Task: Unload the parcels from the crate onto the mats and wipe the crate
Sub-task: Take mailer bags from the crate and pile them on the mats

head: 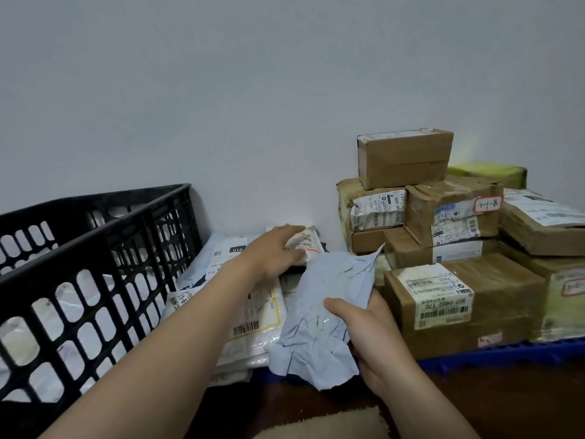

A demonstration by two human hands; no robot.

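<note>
A black slotted plastic crate (104, 248) stands at the left, with pale bags showing through its holes. Soft mailer bags (256, 312) lie piled between the crate and the boxes. My left hand (272, 251) reaches over that pile and grips a small white labelled packet (305, 240) near the wall. My right hand (364, 324) holds a crumpled pale blue-grey mailer bag (326, 312) by its right edge, above the pile. A blue mat (493, 356) shows under the boxes on the right.
Taped cardboard boxes (443, 217) with shipping labels are stacked several high on the right, against a plain white wall. A dark wooden floor (506, 403) runs along the front, with a beige rug edge (332, 423) at the bottom.
</note>
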